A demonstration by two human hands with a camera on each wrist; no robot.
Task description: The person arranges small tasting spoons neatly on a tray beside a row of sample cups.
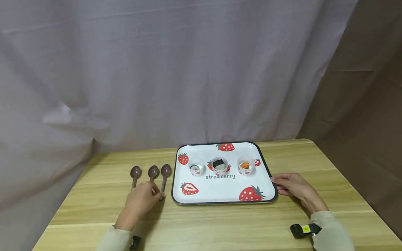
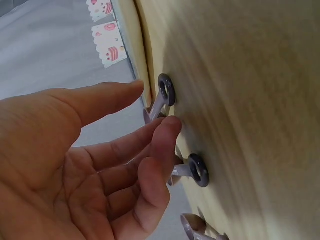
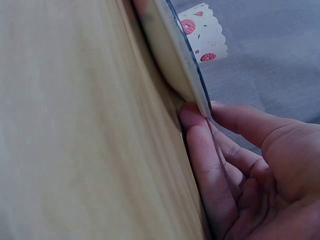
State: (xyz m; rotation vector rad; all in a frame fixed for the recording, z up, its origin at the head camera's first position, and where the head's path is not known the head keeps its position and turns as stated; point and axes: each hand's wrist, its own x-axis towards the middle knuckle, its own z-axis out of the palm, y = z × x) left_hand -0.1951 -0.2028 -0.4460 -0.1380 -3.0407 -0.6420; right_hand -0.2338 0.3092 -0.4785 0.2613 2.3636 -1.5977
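Observation:
My left hand hovers over the handles of three brown spoons lying side by side. Its thumb and fingers stand apart around the ring-ended handle of the right spoon; a gap shows between thumb and handle. Beneath or beside that hand lie the middle spoon and left spoon, their handles partly hidden. With thumb on the rim and fingers underneath, my right hand pinches the right edge of a white strawberry-print tray. The tray has a dark rim.
Three small printed cups stand in a row on the tray: the left cup with a pale and dark piece, the middle cup with a black-and-white piece, the right cup with an orange piece. A grey curtain hangs behind the wooden table.

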